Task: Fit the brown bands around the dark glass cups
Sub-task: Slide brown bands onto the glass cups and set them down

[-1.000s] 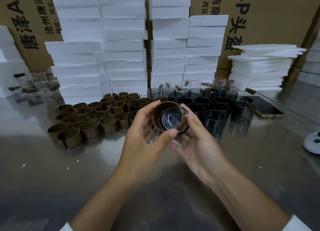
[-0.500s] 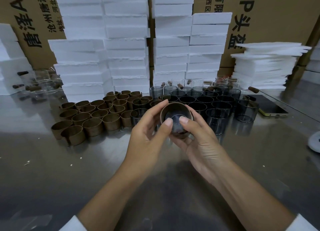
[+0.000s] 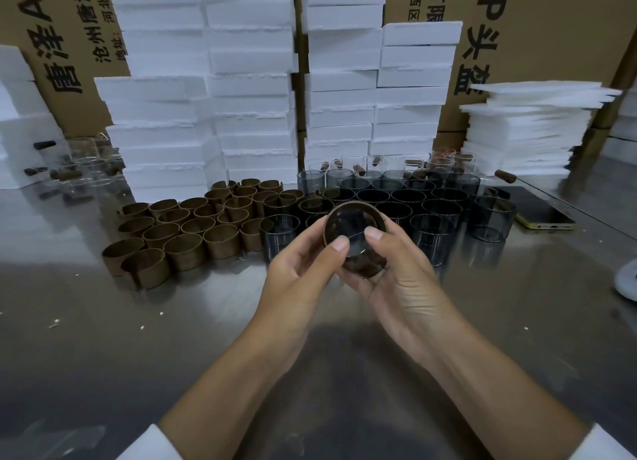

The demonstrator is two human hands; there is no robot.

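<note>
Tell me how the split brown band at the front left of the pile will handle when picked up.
The brown band looks thin-walled and hollow, so probably light. Its open slit suggests it will flex under a squeeze. Standing on end on the shiny table, it would likely slide, not roll.

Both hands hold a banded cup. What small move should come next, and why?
Probably press the brown band fully home on the dark glass cup with both thumbs. The left hand and right hand both hold it off the table, thumbs at its near rim, and the band already wraps it; whether it sits flush is hard to tell.
</note>
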